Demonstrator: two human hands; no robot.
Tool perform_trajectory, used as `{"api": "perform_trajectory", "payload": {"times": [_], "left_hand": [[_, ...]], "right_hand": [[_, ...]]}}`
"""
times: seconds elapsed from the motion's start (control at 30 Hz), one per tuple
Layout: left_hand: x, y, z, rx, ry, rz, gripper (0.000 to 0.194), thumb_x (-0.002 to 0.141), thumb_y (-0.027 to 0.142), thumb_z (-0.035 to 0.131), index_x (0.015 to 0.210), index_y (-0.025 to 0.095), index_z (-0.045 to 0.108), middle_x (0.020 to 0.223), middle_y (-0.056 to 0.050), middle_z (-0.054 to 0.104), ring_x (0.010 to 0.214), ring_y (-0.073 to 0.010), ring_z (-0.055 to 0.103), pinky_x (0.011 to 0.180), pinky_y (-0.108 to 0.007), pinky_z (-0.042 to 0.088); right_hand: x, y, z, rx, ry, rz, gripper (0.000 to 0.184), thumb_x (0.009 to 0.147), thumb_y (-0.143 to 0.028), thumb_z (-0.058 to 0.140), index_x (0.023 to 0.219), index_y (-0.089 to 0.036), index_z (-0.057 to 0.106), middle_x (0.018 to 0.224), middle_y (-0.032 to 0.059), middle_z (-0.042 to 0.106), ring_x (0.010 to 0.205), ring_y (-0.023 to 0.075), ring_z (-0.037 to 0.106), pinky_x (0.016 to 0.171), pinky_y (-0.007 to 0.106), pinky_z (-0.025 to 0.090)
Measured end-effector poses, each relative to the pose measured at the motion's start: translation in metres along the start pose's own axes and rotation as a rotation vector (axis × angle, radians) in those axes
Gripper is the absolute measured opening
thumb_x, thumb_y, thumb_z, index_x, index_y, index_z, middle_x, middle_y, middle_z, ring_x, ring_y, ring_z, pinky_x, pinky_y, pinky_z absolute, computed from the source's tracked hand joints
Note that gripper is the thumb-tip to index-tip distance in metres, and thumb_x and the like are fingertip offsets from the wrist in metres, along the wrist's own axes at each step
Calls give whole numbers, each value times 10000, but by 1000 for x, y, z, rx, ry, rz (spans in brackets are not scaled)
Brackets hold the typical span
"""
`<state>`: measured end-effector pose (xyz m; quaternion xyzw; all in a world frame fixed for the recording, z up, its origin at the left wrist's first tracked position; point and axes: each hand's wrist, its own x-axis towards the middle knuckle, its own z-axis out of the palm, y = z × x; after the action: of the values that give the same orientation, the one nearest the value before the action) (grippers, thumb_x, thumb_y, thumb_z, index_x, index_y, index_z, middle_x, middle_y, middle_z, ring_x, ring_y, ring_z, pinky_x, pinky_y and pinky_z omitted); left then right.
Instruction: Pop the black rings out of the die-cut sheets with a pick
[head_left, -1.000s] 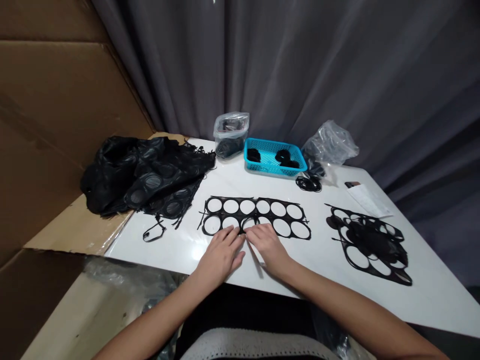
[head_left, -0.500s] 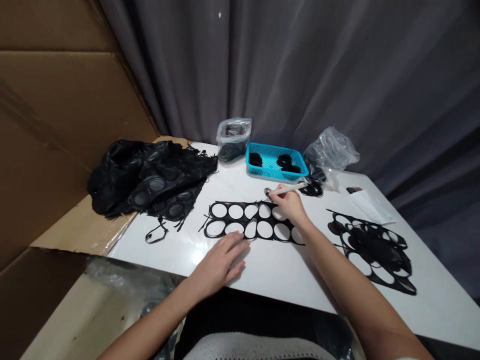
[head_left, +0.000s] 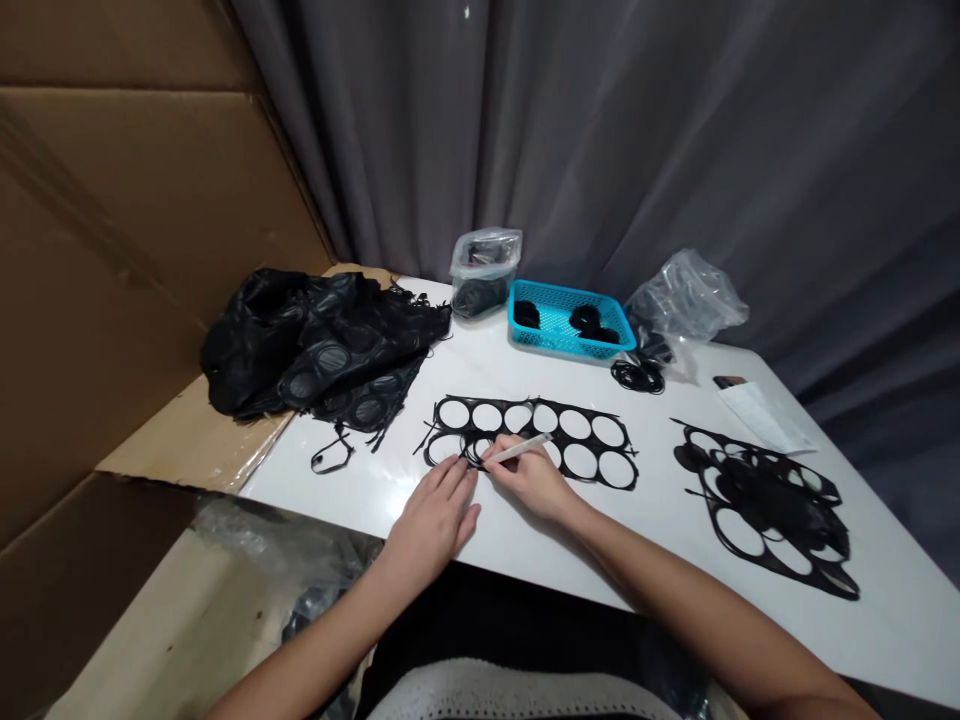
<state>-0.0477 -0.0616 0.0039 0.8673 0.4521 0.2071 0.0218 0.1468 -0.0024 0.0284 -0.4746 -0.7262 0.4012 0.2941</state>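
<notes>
A black rubbery sheet (head_left: pixel 553 438) with two rows of large round holes lies flat on the white table. Resting on its near left edge is my left hand (head_left: pixel 435 508), palm down with the fingers stretched out. My right hand (head_left: pixel 531 480) pinches a slim white pen-like tool (head_left: pixel 525 447), whose tip is low over a hole in the near row. Thin black rings (head_left: pixel 474 450) show at that hole, between my two hands. My right fingers partly hide the spot, so I cannot tell whether they also grip a ring.
A heap of black perforated sheets (head_left: pixel 322 340) lies at left on cardboard, beside a black scrap loop (head_left: pixel 332 460). Behind are a clear tub (head_left: pixel 486 270), a blue basket (head_left: pixel 570 345) with black rings, and a plastic bag (head_left: pixel 694 290). More cut sheet (head_left: pixel 787 520) lies right.
My right hand has come nearer and to the left with the white tool, from the sheet's far edge to its near row. My left hand stays on the sheet; the view has shifted slightly.
</notes>
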Motion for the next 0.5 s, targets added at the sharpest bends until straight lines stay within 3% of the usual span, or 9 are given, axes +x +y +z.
{"api": "perform_trajectory", "payload": {"times": [0.17, 0.5], "left_hand": [[1, 1, 0, 0, 10, -7, 354, 973, 247, 514, 1298, 112, 551, 1333, -164, 594, 1304, -320, 509, 1066, -473, 472], [1, 2, -2, -15, 19, 1, 363, 960, 222, 537, 1297, 90, 556, 1316, -170, 597, 1308, -322, 503, 1084, -459, 455]], "right_hand": [[0, -1, 3, -51, 10, -38, 112, 875, -191, 571, 773, -217, 609, 913, 16, 710, 900, 202, 616, 845, 340, 433], [-2, -1, 4, -56, 23, -76, 140, 883, -160, 571, 759, -223, 586, 880, 4, 697, 895, 196, 606, 835, 333, 444]]}}
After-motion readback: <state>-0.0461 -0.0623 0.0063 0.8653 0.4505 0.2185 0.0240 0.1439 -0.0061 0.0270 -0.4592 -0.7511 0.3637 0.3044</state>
